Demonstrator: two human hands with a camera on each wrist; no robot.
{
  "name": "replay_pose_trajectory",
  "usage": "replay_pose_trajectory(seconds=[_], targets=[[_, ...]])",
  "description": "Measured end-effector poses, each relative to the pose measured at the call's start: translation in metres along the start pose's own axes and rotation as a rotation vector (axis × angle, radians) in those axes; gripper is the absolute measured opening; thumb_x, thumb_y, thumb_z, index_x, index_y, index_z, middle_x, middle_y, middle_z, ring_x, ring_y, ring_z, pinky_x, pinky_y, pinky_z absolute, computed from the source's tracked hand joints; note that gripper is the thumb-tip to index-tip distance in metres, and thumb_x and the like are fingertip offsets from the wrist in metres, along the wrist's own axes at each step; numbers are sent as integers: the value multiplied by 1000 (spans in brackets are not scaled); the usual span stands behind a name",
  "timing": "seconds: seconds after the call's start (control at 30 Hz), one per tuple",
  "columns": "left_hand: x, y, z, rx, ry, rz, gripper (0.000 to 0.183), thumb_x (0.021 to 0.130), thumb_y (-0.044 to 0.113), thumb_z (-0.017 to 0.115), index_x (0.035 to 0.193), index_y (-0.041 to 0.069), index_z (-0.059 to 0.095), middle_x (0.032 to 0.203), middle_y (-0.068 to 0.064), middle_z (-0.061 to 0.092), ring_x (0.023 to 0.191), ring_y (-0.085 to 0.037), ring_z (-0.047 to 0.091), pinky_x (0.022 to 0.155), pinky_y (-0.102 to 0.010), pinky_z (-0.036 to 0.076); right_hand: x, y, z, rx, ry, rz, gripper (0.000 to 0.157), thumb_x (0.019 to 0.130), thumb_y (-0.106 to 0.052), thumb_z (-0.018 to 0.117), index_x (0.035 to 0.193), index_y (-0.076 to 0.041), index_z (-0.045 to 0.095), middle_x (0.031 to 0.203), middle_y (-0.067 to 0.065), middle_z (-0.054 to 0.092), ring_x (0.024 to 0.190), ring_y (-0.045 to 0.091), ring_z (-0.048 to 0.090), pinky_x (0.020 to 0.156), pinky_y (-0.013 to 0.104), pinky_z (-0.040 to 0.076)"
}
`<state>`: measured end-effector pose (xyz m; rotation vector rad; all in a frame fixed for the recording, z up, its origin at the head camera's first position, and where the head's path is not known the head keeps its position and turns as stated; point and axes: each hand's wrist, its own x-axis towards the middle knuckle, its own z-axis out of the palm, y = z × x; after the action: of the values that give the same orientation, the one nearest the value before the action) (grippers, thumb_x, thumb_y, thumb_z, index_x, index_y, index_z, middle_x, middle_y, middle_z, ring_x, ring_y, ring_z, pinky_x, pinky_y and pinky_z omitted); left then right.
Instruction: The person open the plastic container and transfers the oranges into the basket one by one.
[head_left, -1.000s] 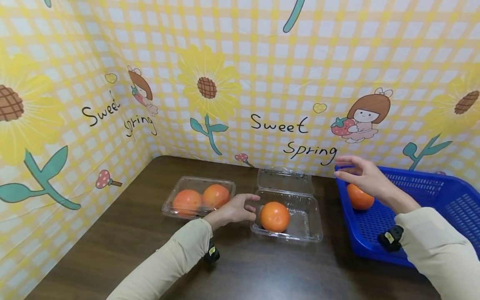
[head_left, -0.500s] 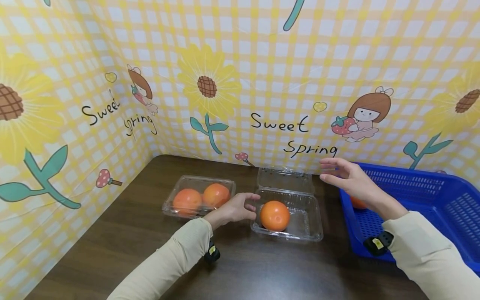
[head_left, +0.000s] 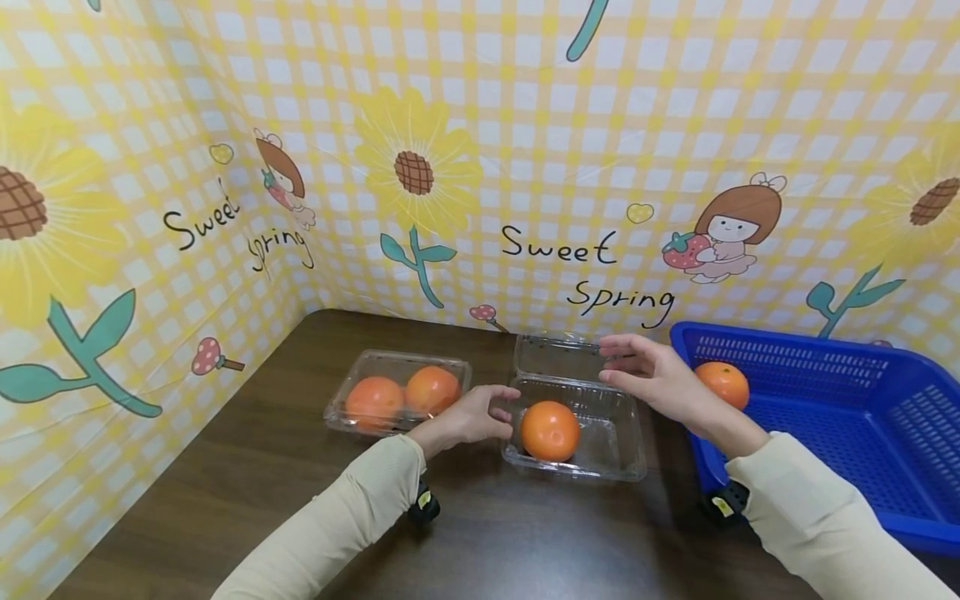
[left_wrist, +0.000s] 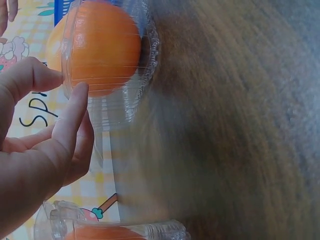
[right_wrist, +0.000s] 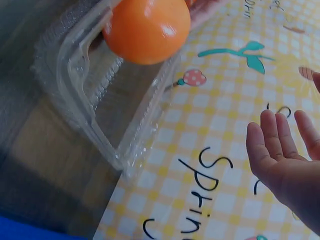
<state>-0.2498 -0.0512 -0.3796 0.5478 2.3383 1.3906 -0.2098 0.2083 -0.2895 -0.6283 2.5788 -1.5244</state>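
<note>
A clear plastic clamshell box (head_left: 622,450) lies with its lid (head_left: 558,358) folded back, and one orange (head_left: 551,431) sits in its left half. My left hand (head_left: 476,415) is at the box's left rim, fingers loosely bent; in the left wrist view the fingertips (left_wrist: 80,92) lie close to the rim, and contact is hard to judge. Over the box's back right corner hovers my right hand (head_left: 656,379), its fingers spread and holding nothing. To the left, a closed clear clamshell box (head_left: 390,361) contains two oranges (head_left: 432,390).
A blue plastic basket (head_left: 825,425) stands at the right, with one orange (head_left: 723,385) at its left side, partly behind my right hand. Yellow checked cloth (head_left: 480,167) walls the back and left of the dark wooden table (head_left: 495,533).
My right hand has moved left, from above the basket's orange to over the back right of the opened box. The left hand and both boxes stay where they were.
</note>
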Motion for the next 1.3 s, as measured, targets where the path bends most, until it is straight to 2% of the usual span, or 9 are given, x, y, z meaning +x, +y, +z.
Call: replay_pose_trajectory(seconds=[0.27, 0.53, 0.7, 0.93, 1.17, 1.3], targets=[[0, 0, 0, -1, -2, 3, 57, 72, -5, 63, 126, -3, 44, 125, -20, 45, 99, -26, 54, 68, -28, 49, 4, 4, 19, -14, -38, -3, 42, 85, -21, 59, 121, -3, 47, 116, 15, 52, 104, 27, 51, 80, 36, 47], [-2, 1, 0, -4, -13, 8, 57, 72, -5, 62, 126, -4, 43, 125, -20, 44, 98, -25, 55, 69, -28, 49, 6, 10, 34, -36, -55, -51, 40, 83, -16, 61, 119, 0, 49, 116, 17, 52, 102, 30, 51, 81, 39, 46], [-1, 1, 0, -3, -9, 6, 57, 72, -5, 62, 126, -4, 43, 125, -20, 44, 98, -25, 55, 68, -28, 49, 7, 14, 39, -16, -57, -19, 41, 84, -17, 61, 119, -1, 49, 117, 20, 50, 103, 32, 50, 80, 40, 47], [0, 2, 0, 1, -13, -1, 57, 73, -5, 63, 126, -4, 43, 128, -19, 43, 99, -26, 55, 72, -29, 50, 7, 22, 48, -8, -63, 9, 42, 83, -16, 61, 120, 0, 49, 115, 16, 53, 104, 33, 49, 80, 41, 46], [-1, 3, -1, -14, -18, 1, 59, 73, -6, 63, 127, -4, 41, 129, -19, 40, 99, -27, 54, 74, -31, 50, 9, 35, 58, -20, -59, -36, 40, 82, -11, 62, 117, 5, 50, 113, 21, 53, 100, 36, 51, 80, 42, 46], [0, 2, -1, -17, -17, 3, 59, 73, -6, 63, 127, -4, 41, 129, -19, 40, 99, -27, 54, 73, -31, 50, 11, 40, 62, -18, -45, -21, 40, 81, -10, 63, 116, 5, 50, 113, 24, 52, 100, 36, 50, 83, 46, 43]])
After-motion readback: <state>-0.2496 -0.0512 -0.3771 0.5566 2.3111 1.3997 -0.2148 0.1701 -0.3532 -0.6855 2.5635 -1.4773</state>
